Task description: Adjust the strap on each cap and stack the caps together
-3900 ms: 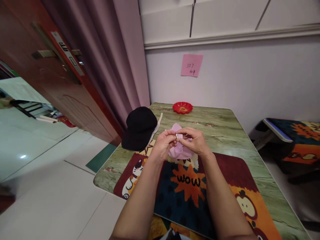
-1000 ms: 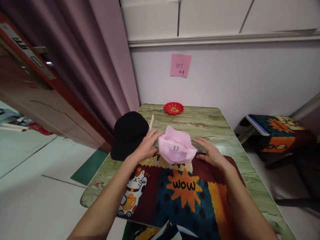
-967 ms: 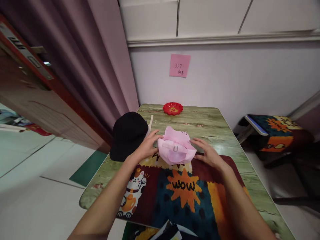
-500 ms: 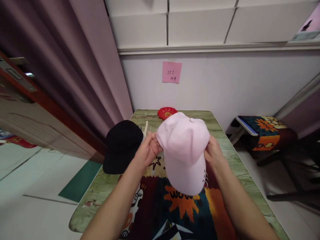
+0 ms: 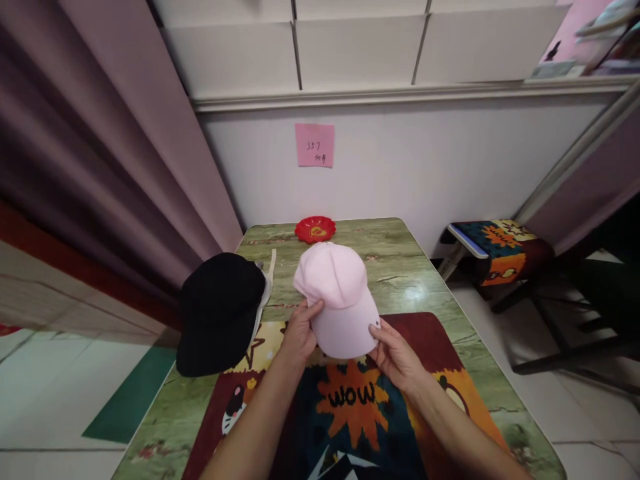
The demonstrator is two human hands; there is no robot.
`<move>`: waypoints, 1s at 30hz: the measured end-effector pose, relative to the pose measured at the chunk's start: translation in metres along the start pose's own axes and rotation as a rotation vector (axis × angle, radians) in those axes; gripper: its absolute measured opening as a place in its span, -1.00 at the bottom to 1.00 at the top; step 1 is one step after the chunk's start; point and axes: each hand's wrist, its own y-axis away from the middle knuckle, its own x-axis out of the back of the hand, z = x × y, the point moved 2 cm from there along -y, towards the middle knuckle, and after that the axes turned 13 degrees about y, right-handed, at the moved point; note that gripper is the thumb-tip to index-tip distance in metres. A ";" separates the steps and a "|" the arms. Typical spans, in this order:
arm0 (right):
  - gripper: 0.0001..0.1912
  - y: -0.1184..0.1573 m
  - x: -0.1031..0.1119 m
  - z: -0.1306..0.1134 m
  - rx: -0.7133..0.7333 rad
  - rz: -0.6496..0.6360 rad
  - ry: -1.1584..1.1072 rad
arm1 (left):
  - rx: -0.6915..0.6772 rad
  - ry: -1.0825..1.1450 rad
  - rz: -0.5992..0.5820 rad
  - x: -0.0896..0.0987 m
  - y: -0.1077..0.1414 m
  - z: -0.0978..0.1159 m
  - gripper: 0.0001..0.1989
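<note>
A pale pink cap [image 5: 336, 277] is held over the table, its brim toward me and slightly right. My left hand [image 5: 302, 328] grips its left side near the brim, thumb on top. My right hand [image 5: 396, 352] pinches the right edge of the brim, thumb above and fingers below. To the left, a black cap [image 5: 220, 310] lies at the table's left edge, with a light strap behind it. A patterned mat [image 5: 353, 400] with "WOW" on it lies under the pink cap and my forearms.
A red scalloped dish [image 5: 315, 229] stands at the back of the green wood-patterned table [image 5: 425, 280]. A pink note [image 5: 315, 145] is on the wall. Right of the table is a stool with a patterned cover [image 5: 503, 250]. A purple curtain [image 5: 145, 133] hangs at left.
The pink cap has come lower and turned, its brim now angled right. My right hand has moved from the cap's side to the brim edge; my left now grips beside the brim. The view has shifted right.
</note>
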 end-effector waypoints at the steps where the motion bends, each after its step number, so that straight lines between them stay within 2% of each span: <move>1: -0.63 0.000 0.000 -0.005 0.029 0.037 -0.028 | -0.024 -0.015 -0.030 -0.005 -0.004 -0.002 -0.62; 3: -0.63 -0.009 0.005 -0.023 0.107 0.101 -0.067 | -0.065 -0.058 -0.075 -0.008 -0.010 -0.008 -0.59; 5: -0.63 -0.027 0.015 -0.048 0.202 0.129 -0.075 | -0.115 -0.182 -0.072 -0.001 -0.013 -0.015 -0.55; 8: -0.65 -0.058 0.041 -0.080 0.339 0.193 0.017 | -0.261 -0.552 -0.016 0.029 -0.016 -0.023 -0.55; 10: -0.65 -0.077 0.065 -0.089 0.412 0.306 0.109 | -0.389 -0.775 0.008 0.052 -0.014 -0.026 -0.63; 12: -0.67 -0.092 0.088 -0.087 0.432 0.419 0.170 | -0.518 -0.913 -0.015 0.069 -0.011 -0.029 -0.72; 14: -0.71 -0.102 0.109 -0.079 0.425 0.493 0.197 | -0.616 -1.008 -0.066 0.077 -0.008 -0.031 -0.80; 19: -0.71 -0.107 0.143 -0.061 0.410 0.653 0.311 | -0.665 -1.121 -0.106 0.076 -0.006 -0.031 -0.87; 26: -0.61 -0.092 0.163 -0.068 0.336 0.825 0.720 | -0.676 -1.122 -0.123 0.077 -0.005 -0.028 -0.86; 30: -0.43 -0.076 0.155 -0.077 0.363 0.942 1.010 | -0.665 -1.099 -0.115 0.076 -0.002 -0.031 -0.88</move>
